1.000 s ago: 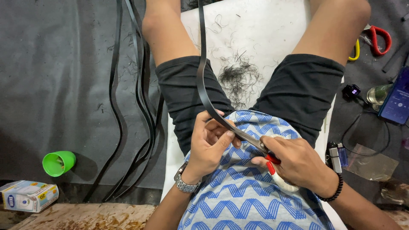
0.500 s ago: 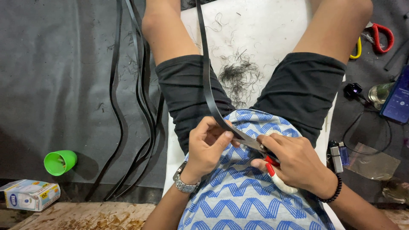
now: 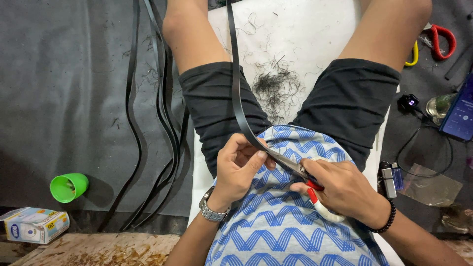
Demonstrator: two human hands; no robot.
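I sit on a white sheet (image 3: pixel 305 34) with my legs apart. My left hand (image 3: pixel 240 165) pinches a long black strip (image 3: pixel 235 93) that runs up between my knees and out of the top of the view. My right hand (image 3: pixel 340 187) grips scissors (image 3: pixel 315 194) with red and white handles; their blades meet the strip close to my left fingers. A pile of thin black shavings (image 3: pixel 277 86) lies on the sheet between my thighs.
Several more black strips (image 3: pixel 160 123) lie on the dark mat to my left. A green cup (image 3: pixel 69 187) and a small box (image 3: pixel 34 225) sit at lower left. At right are a phone (image 3: pixel 460 113), lighters (image 3: pixel 390 176), cables and red-handled scissors (image 3: pixel 441 42).
The strip has shifted slightly to the right along the scissor blades. Both hands stay in nearly the same place over my lap.
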